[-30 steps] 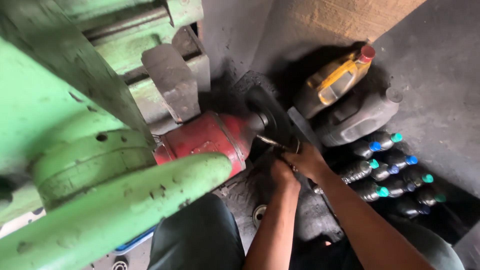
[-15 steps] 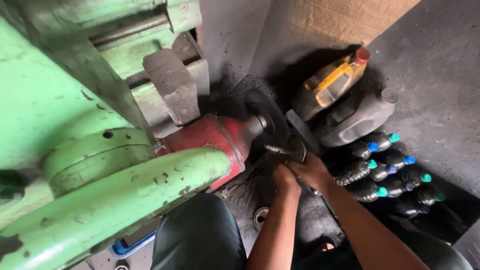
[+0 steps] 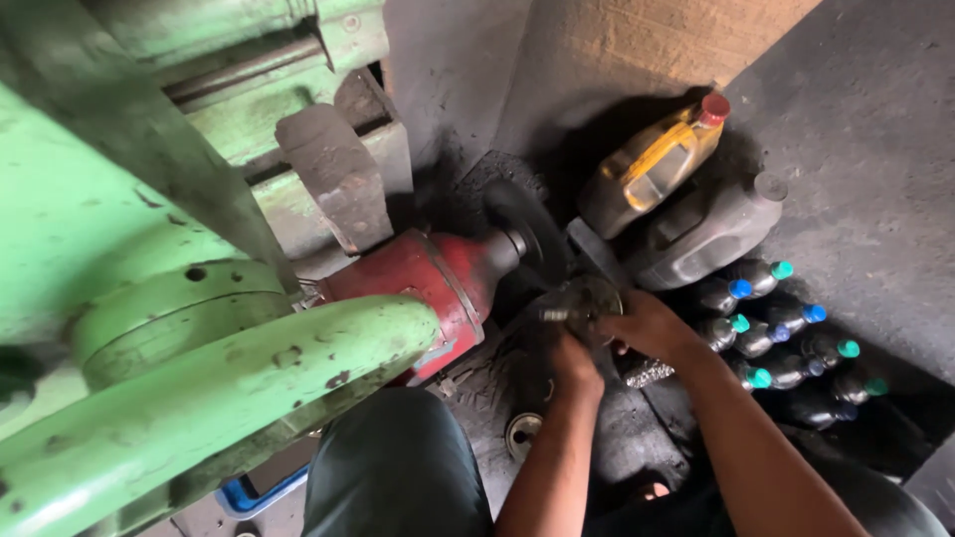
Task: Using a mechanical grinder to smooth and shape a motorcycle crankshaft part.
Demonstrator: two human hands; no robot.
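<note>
Both hands, left [image 3: 575, 360] and right [image 3: 652, 325], grip a round metal part [image 3: 582, 301] beside the red motor [image 3: 438, 278], bottles [image 3: 786, 338] just right.

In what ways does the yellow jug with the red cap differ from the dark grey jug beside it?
The yellow jug is see-through amber-yellow with a red cap; the dark grey jug is opaque with a dark cap. The yellow jug lies farther back against the wall; the dark grey jug lies nearer the small bottles. Both lie tilted on the floor, caps pointing upper right, handles on top.
</note>
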